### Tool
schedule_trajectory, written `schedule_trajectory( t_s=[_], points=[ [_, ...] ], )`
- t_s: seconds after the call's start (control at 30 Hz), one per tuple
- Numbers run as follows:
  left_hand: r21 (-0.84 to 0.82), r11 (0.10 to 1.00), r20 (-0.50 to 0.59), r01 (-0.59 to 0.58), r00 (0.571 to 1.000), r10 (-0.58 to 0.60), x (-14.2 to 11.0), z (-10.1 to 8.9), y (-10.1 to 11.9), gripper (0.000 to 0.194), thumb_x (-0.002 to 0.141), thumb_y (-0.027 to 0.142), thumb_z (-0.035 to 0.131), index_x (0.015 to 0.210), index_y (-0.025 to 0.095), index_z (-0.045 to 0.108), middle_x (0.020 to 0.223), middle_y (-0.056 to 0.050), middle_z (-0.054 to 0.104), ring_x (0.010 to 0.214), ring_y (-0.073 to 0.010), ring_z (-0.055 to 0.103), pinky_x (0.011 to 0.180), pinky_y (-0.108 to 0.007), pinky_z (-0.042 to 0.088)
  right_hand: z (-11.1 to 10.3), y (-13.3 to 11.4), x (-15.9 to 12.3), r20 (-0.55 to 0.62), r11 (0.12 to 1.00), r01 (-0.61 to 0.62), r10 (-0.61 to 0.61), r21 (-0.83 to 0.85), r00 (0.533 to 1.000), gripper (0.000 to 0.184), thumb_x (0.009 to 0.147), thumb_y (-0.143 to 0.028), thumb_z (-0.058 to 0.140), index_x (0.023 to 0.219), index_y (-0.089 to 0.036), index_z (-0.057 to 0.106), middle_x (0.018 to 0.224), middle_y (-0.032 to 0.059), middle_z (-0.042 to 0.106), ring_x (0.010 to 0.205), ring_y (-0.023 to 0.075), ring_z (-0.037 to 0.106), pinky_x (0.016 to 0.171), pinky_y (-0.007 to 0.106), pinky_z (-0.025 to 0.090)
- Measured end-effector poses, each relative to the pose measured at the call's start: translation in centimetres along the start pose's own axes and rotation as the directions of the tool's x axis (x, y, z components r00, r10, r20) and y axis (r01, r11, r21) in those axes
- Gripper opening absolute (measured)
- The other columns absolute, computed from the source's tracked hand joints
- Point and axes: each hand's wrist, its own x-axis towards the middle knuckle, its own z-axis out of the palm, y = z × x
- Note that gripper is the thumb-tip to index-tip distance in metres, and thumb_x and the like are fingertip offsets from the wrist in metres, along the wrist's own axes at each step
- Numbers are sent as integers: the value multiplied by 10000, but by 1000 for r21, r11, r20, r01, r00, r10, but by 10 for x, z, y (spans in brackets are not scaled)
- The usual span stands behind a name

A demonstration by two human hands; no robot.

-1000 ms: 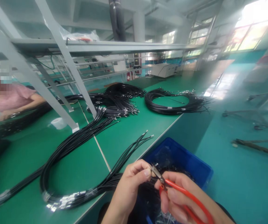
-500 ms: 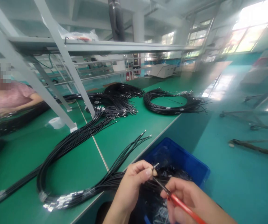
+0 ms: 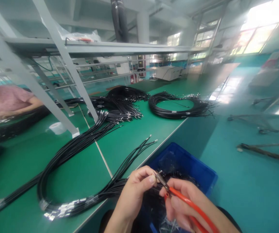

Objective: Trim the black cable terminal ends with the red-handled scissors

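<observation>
My right hand (image 3: 183, 200) is wrapped round the red handles of a pair of pliers (image 3: 165, 183). The pliers' metal jaws reach up to the fingertips of my left hand (image 3: 138, 187). My left thumb and forefinger are pinched on the end of a black cable; a small silvery tip shows just beyond the jaws. Most of that cable is hidden by my fingers. Both hands are above a blue bin (image 3: 202, 174). From behind my left hand, a bundle of black cables (image 3: 115, 189) runs back across the green table (image 3: 81, 174).
A coil of black cables (image 3: 168, 113) lies farther along the table, with more cable bundles (image 3: 127, 94) behind. A grey shelf frame (image 3: 78, 74) stands on the tabletop. Beside a white roll (image 3: 58, 128), at the left, a person in pink (image 3: 10, 100) handles cables.
My right hand has moved slightly left and turned the pliers, bringing their jaws up by my left fingertips. The red handles now show spread apart. My left hand has barely moved.
</observation>
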Motion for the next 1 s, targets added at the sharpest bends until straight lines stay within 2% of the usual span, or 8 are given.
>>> schedule_trajectory(
  t_s=[0.27, 0.43, 0.6, 0.67, 0.73, 0.83, 0.9, 1.0],
  points=[
    [64, 998, 16, -28, 1000, 27, 2, -1, 1, 121, 794, 202, 596, 691, 140, 604, 677, -6, 541, 672, -133, 438, 671, -246, 349, -1, 0, -1, -22, 1000, -14, 14, -9, 1000, 401, 718, -453, 682, 899, -139, 510, 611, 28, 643, 328, 1, 348, 332, 146, 234],
    [101, 994, 2, -33, 999, 33, 1, -3, -2, 119, 796, 215, 595, 705, 141, 615, 676, -4, 526, 667, -130, 429, 663, -238, 343, 0, -7, 0, -174, 938, -196, 150, -286, 973, 291, 693, -353, 679, 826, -172, 494, 519, -19, 604, 279, 17, 331, 319, 151, 226],
    [131, 991, -16, -32, 999, 35, 5, -5, -3, 112, 798, 223, 592, 726, 147, 635, 694, -6, 566, 671, -126, 449, 663, -222, 346, 1, -4, -13, -169, 901, -171, 111, -399, 979, 178, 625, -105, 667, 738, -170, 545, 594, -53, 530, 537, 75, 467, 521, 192, 344],
    [178, 984, -35, -19, 999, 25, 6, 0, -9, 108, 790, 228, 596, 723, 156, 642, 692, -9, 591, 666, -133, 478, 656, -223, 361, 4, -4, -22, -186, 895, -148, 74, -421, 980, 189, 647, -131, 658, 795, -194, 559, 662, -28, 573, 605, 113, 505, 559, 219, 366],
    [320, 948, -66, -4, 997, 26, 3, 10, -19, 85, 767, 212, 607, 713, 173, 660, 687, -15, 614, 662, -152, 516, 635, -229, 375, 6, -5, -27, -275, 841, -92, -69, -532, 959, 253, 678, -240, 667, 909, -232, 564, 742, 10, 621, 673, 172, 553, 574, 255, 398],
    [652, 757, 45, -48, 999, 25, -5, 24, -31, 115, 730, 167, 610, 720, 236, 701, 717, -9, 665, 675, -187, 584, 602, -237, 381, 6, -6, -22, -400, 610, -129, -332, -782, 854, 353, 709, -377, 643, 1035, -276, 553, 829, 48, 645, 764, 241, 587, 606, 301, 436],
    [848, 525, 95, -72, 995, -17, -9, 24, -30, 116, 708, 201, 641, 726, 294, 709, 690, 19, 679, 643, -187, 605, 558, -231, 369, 3, -1, -9, -436, 479, -215, -416, -851, 798, 321, 732, -368, 610, 1037, -291, 545, 843, 47, 653, 767, 252, 602, 649, 324, 442],
    [975, 187, -140, 122, 986, 89, -9, 2, -12, 97, 771, 271, 593, 767, 298, 686, 740, 5, 675, 705, -198, 603, 581, -245, 368, -6, 14, 11, -456, 403, -287, -428, -869, 780, 207, 761, -346, 566, 957, -287, 537, 847, 39, 676, 765, 261, 623, 673, 339, 426]
  ],
)
